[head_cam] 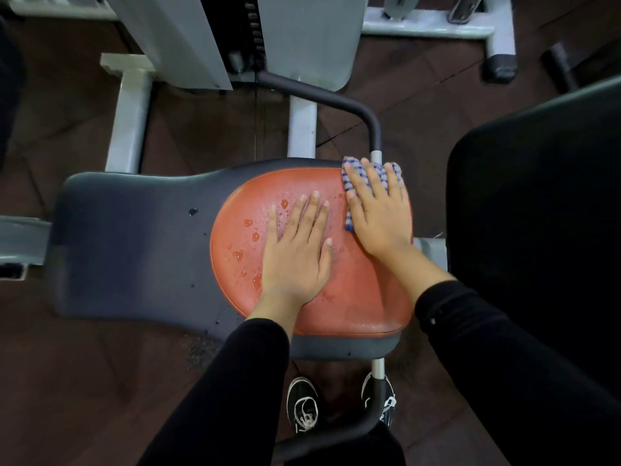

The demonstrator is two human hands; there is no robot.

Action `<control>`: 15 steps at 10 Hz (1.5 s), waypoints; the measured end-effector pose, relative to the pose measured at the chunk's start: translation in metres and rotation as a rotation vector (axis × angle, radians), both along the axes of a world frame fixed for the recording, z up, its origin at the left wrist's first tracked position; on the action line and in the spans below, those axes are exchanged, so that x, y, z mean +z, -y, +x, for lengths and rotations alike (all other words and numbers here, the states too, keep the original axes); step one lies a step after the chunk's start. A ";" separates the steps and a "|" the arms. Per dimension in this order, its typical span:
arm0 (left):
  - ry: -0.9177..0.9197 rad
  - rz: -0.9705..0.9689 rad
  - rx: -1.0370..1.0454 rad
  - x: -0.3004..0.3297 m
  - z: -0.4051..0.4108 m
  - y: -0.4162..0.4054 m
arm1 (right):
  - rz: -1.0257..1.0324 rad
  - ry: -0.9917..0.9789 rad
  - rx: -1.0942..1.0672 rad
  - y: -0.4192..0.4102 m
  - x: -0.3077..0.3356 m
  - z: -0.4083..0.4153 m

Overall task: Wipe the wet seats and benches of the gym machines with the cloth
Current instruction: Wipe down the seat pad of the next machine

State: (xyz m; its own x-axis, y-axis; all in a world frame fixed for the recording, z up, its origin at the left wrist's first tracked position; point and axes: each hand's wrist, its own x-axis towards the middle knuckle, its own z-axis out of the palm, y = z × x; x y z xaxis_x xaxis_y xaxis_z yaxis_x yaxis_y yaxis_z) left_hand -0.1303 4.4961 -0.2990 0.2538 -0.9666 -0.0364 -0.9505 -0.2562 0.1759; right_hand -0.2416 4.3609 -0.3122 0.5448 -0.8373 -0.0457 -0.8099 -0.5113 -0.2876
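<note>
The wiping of this seat looks only just begun. The right hand lies flat, fingers spread and straight, pressing the small blue-and-white checked cloth onto the far right edge of the rounded orange vinyl seat pad, which sits on a dark grey moulded seat base. The left hand rests palm-down and relaxed on the middle of the pad, gripping nothing, apparently bracing. Clear water droplets bead on the pad just left of the left hand, and a few more dot the grey base; whether the strip under the cloth is already dry is hard to judge from this angle. The next move probably calls for sweeping the cloth leftward across the pad with steady pressure, lifting the left hand clear so the beaded patch can be reached.
</note>
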 end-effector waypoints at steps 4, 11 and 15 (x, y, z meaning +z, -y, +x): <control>-0.009 -0.026 0.000 -0.002 0.000 0.001 | 0.116 -0.018 -0.148 -0.049 -0.010 -0.055; -0.031 -0.031 0.004 -0.004 0.000 0.001 | 0.128 -0.089 -0.210 -0.054 -0.005 -0.043; -0.019 -0.005 0.002 -0.002 0.001 0.001 | 0.067 -0.068 -0.078 0.022 -0.003 -0.014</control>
